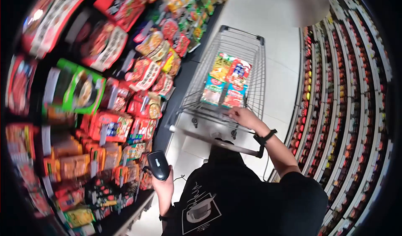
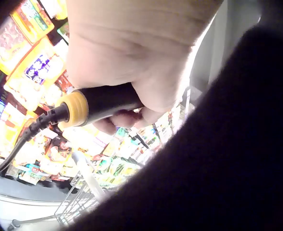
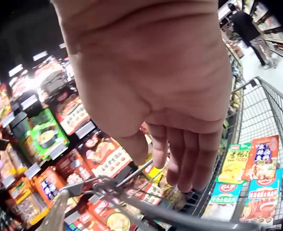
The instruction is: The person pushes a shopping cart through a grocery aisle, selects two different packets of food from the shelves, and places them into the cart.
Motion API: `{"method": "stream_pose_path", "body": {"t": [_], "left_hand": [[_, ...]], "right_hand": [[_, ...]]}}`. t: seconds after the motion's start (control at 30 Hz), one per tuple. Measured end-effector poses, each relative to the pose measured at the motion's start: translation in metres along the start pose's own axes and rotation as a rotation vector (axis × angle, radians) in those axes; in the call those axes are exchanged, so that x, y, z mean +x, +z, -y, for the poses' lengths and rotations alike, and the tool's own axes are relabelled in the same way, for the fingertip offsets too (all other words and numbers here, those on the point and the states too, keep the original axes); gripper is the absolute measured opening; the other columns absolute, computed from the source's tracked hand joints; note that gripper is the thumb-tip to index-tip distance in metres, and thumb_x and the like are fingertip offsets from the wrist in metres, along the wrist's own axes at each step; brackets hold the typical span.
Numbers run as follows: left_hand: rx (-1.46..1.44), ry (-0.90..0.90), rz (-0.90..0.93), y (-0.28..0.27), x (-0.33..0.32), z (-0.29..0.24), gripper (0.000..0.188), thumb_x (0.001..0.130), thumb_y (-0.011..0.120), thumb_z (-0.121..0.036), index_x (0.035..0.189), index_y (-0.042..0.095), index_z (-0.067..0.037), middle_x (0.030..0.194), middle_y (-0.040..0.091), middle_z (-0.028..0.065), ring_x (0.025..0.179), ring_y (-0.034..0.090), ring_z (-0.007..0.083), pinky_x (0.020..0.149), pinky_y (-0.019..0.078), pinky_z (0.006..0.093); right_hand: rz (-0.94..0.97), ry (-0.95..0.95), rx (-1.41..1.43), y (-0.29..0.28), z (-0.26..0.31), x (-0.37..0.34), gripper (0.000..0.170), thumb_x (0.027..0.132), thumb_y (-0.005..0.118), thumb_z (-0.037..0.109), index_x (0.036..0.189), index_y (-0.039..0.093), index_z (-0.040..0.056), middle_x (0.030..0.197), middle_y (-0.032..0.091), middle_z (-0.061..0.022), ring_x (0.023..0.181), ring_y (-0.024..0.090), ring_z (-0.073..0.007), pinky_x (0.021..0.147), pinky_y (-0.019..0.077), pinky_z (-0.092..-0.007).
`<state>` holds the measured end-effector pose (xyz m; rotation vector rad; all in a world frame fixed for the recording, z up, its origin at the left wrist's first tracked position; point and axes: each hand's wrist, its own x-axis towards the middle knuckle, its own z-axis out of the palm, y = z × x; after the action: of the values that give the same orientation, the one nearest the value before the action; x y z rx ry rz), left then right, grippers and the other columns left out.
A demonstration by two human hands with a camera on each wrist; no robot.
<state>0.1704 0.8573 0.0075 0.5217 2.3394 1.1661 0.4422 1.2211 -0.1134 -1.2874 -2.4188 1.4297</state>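
Observation:
My left hand [image 1: 165,188] grips a black handheld barcode scanner [image 1: 158,165] beside the left shelf. In the left wrist view, the fingers wrap round the scanner's handle [image 2: 107,102], which ends in a yellow collar and a black cable [image 2: 16,149]. My right hand [image 1: 247,118] hangs over the near end of a wire shopping cart [image 1: 242,33], its fingers loosely bent and holding nothing in the right wrist view. Inside the cart lie several food packets: a yellow-green one [image 1: 221,68], a red one [image 1: 240,70] and teal ones [image 1: 212,90] nearer me.
Shelves of red and orange food packs [image 1: 111,127] run along the left. Curving rows of jars [image 1: 310,85] line the right. The cart's handle bar [image 1: 205,140] lies just ahead of my body. Farther down the aisle, a person in dark clothes [image 3: 246,26] stands on the pale floor [image 1: 278,47].

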Motion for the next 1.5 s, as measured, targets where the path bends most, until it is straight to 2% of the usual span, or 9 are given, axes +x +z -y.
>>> {"method": "stream_pose_path", "body": {"t": [0.17, 0.2, 0.3, 0.6, 0.77, 0.9, 1.23, 1.37, 1.5], "left_hand": [[-0.018, 0.017, -0.094, -0.037, -0.053, 0.036, 0.017, 0.094, 0.086, -0.006, 0.102, 0.074, 0.001, 0.088, 0.078, 0.0083, 0.081, 0.07, 0.0133, 0.078, 0.0574, 0.0339], [-0.039, -0.024, -0.107, -0.045, -0.064, 0.045, 0.017, 0.094, 0.086, -0.007, 0.102, 0.074, 0.001, 0.089, 0.078, 0.0083, 0.08, 0.07, 0.0135, 0.077, 0.0573, 0.034], [-0.012, -0.065, -0.138, -0.068, -0.097, 0.088, 0.017, 0.095, 0.086, -0.008, 0.103, 0.074, 0.001, 0.089, 0.079, 0.0085, 0.08, 0.069, 0.0131, 0.075, 0.0568, 0.0337], [-0.212, -0.145, -0.139, -0.114, -0.171, 0.15, 0.024, 0.098, 0.086, -0.017, 0.107, 0.074, 0.002, 0.085, 0.077, 0.0072, 0.077, 0.068, 0.0123, 0.071, 0.0562, 0.0334], [-0.164, -0.115, -0.105, -0.123, -0.188, 0.151, 0.025, 0.098, 0.086, -0.018, 0.11, 0.075, 0.002, 0.087, 0.079, 0.0092, 0.078, 0.073, 0.0148, 0.071, 0.0575, 0.0349], [-0.188, -0.044, -0.134, -0.109, -0.189, 0.15, 0.024, 0.098, 0.086, -0.02, 0.103, 0.073, 0.0, 0.082, 0.074, 0.0049, 0.074, 0.067, 0.0124, 0.067, 0.0534, 0.033], [-0.179, 0.214, -0.041, -0.038, -0.187, 0.116, 0.027, 0.098, 0.086, -0.021, 0.107, 0.073, 0.0, 0.085, 0.077, 0.0115, 0.074, 0.074, 0.0185, 0.071, 0.0582, 0.0352], [-0.166, -0.162, 0.034, -0.005, -0.204, 0.031, 0.027, 0.098, 0.086, -0.026, 0.1, 0.072, -0.003, 0.083, 0.074, 0.0055, 0.076, 0.067, 0.0135, 0.072, 0.0551, 0.0357], [-0.196, -0.029, -0.001, 0.04, -0.227, 0.02, 0.028, 0.094, 0.089, -0.023, 0.102, 0.074, -0.001, 0.086, 0.077, 0.0065, 0.077, 0.07, 0.0143, 0.074, 0.0572, 0.0344]], "right_hand": [[-0.033, -0.151, -0.266, 0.046, 0.04, -0.041, 0.054, 0.105, 0.073, 0.033, 0.141, 0.065, -0.0068, 0.144, 0.067, -0.0299, 0.128, 0.067, -0.0452, 0.111, 0.0538, -0.0481], [-0.109, -0.123, -0.304, 0.057, 0.045, -0.049, 0.061, 0.104, 0.074, 0.034, 0.145, 0.061, -0.0088, 0.157, 0.053, -0.0361, 0.141, 0.057, -0.0507, 0.12, 0.0488, -0.0496], [-0.305, -0.255, -0.452, 0.082, 0.052, -0.07, 0.065, 0.102, 0.076, 0.034, 0.147, 0.059, -0.0106, 0.159, 0.051, -0.0357, 0.147, 0.052, -0.0504, 0.122, 0.0472, -0.051], [-0.137, -0.142, -0.504, 0.129, 0.046, -0.132, 0.05, 0.102, 0.073, 0.035, 0.143, 0.063, 0.0083, 0.133, 0.072, -0.0249, 0.111, 0.074, -0.0439, 0.094, 0.0607, -0.0548], [-0.014, 0.112, -0.37, 0.131, 0.01, -0.085, 0.038, 0.098, 0.079, 0.04, 0.104, 0.076, 0.0026, 0.073, 0.077, -0.015, 0.074, 0.079, -0.035, 0.078, 0.0636, -0.0471], [0.036, 0.21, -0.319, 0.122, 0.037, -0.092, 0.046, 0.101, 0.075, 0.044, 0.105, 0.076, -0.0018, 0.067, 0.076, -0.0115, 0.059, 0.077, -0.0242, 0.074, 0.064, -0.0416], [0.055, 0.064, -0.452, 0.117, 0.017, -0.094, 0.048, 0.102, 0.072, 0.047, 0.104, 0.079, 0.0003, 0.07, 0.077, -0.0132, 0.064, 0.078, -0.0284, 0.073, 0.0634, -0.045], [0.111, 0.029, -0.398, 0.107, 0.019, -0.103, 0.049, 0.104, 0.072, 0.048, 0.104, 0.075, -0.0009, 0.073, 0.077, -0.0138, 0.062, 0.077, -0.0269, 0.069, 0.063, -0.0444], [0.201, 0.031, -0.296, 0.097, 0.011, -0.108, 0.052, 0.105, 0.072, 0.048, 0.107, 0.071, -0.0035, 0.076, 0.077, -0.0126, 0.059, 0.077, -0.0235, 0.059, 0.0626, -0.0386]]}}
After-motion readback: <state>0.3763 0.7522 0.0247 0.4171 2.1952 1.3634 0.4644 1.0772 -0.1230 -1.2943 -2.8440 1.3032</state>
